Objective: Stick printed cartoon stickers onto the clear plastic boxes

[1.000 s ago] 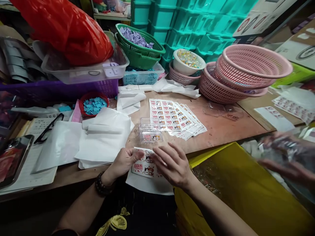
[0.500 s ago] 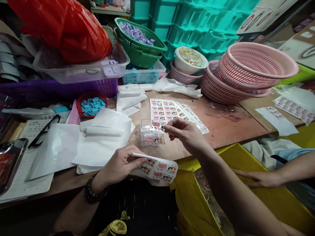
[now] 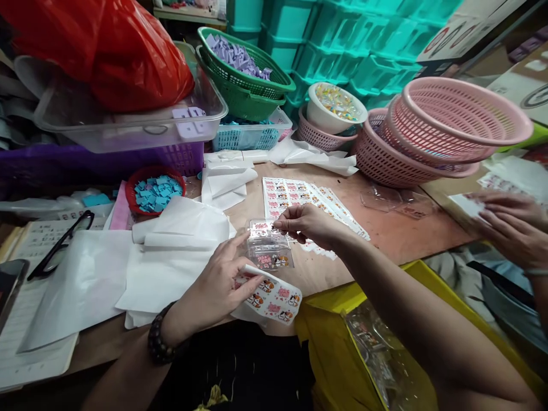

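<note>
My left hand [image 3: 214, 288] is closed on a bent sheet of stickers [image 3: 278, 299] printed with cartoon cats and pink lettering, held between thumb and fingers. Its index finger reaches out to the edge of the clear plastic boxes [image 3: 270, 258] lying on the table. My right hand [image 3: 310, 225] pinches a small sticker [image 3: 261, 228] over the farther box; whether the whole sticker touches the lid I cannot tell. The nearer box bears a pink and cat design. Just behind are spread sheets of the same stickers [image 3: 295, 197].
White backing paper [image 3: 171, 274], glasses [image 3: 60, 248] and a red basket of blue pieces [image 3: 156, 194] lie at left. Pink baskets [image 3: 411, 162] stand at back right. A yellow-lined bin [image 3: 334, 342] of clear boxes sits below my right arm. Another person's hands [image 3: 509, 222] hold paper at right.
My right hand has brought the sticker down and left onto the farther box. My left hand has moved up to the boxes, index finger extended. The other person's hands now hold paper.
</note>
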### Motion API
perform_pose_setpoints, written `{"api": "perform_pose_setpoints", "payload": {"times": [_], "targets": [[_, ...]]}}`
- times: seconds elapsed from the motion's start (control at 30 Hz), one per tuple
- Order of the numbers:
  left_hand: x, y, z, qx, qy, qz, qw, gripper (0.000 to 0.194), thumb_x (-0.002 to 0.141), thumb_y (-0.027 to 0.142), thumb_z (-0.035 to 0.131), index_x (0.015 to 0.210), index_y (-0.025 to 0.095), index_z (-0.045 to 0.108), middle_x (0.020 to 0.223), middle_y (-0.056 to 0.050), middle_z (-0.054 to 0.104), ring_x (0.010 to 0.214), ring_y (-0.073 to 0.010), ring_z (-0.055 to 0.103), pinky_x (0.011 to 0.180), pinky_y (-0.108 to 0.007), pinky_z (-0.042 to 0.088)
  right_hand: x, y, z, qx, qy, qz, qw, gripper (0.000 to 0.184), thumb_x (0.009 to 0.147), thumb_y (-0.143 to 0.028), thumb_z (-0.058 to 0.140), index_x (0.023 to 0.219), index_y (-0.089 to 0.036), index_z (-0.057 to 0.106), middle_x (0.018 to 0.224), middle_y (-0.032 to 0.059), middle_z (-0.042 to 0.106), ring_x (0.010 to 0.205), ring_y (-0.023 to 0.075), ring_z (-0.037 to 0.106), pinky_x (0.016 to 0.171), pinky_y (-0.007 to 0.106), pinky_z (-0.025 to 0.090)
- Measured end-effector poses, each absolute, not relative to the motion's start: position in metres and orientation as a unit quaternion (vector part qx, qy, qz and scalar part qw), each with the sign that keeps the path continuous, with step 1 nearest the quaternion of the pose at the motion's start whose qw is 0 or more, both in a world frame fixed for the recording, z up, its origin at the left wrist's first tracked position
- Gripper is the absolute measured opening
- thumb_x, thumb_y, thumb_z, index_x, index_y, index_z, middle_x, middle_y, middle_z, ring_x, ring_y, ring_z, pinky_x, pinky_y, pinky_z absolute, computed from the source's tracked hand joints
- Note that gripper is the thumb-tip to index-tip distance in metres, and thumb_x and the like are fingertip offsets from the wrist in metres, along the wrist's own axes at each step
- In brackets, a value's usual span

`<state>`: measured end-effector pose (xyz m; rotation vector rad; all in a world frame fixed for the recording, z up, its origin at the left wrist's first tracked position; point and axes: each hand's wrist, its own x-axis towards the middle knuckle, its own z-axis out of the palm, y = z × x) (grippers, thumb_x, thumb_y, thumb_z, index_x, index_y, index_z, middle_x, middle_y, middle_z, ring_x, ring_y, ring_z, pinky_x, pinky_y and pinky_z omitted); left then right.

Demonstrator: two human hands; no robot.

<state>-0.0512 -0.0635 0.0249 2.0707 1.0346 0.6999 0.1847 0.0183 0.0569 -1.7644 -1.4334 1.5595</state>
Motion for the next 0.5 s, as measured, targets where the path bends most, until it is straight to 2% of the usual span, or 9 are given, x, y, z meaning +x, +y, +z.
{"api": "perform_pose_setpoints", "payload": {"times": [0.27,0.5], "targets": [[-0.0460,-0.0589,0.0272,0.776,0.419,0.223,0.415,0.020,0.094,0.032,0.060,0.097,0.020,0.075,0.166,-0.008,0.023,0.147,-0.0298,0.037,0.120,-0.043,0.036,0.1822,0.0254,0.0585,-0.660,-0.495,0.543,0.156,0.028,0.077,-0.026,0.079,0.059,-0.017,0.060,0.051,-0.0047,0.056,0.035,0.0029,0.037,0.034,0.021,0.025],[-0.0440,-0.0566,0.0256,0.763,0.422,0.202,0.447,0.021,0.093,0.034,0.060,0.096,0.020,0.074,0.167,-0.007,0.020,0.147,-0.0294,0.036,0.119,-0.041,0.036,0.1826,0.0250,0.0570,-0.656,-0.488,0.551,0.165,0.028,0.076,-0.026,0.080,0.059,-0.017,0.060,0.052,-0.0045,0.056,0.035,0.0033,0.038,0.034,0.021,0.026]]}}
